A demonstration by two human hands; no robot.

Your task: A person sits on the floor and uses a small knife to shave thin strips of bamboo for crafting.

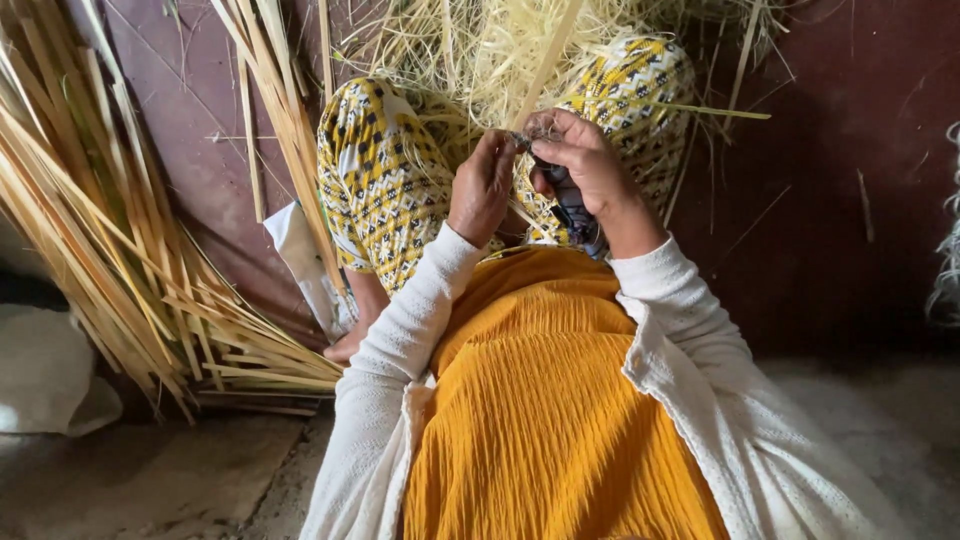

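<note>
Splitting a pale bamboo strip [548, 62] over the lap, judging by the pose: left hand [482, 188] pinching the strip's near end, right hand [585, 165] clenching a dark knife [572, 205] against it. Strip slanting far and right, toward the shavings heap [480, 45]. Needing next, likely, steady drawing along the grain.

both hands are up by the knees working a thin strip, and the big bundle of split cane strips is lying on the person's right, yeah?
Not quite: the bundle of split cane strips lies on the person's left, as the head view shows. The left hand and right hand do meet by the knees on a thin strip.
</note>
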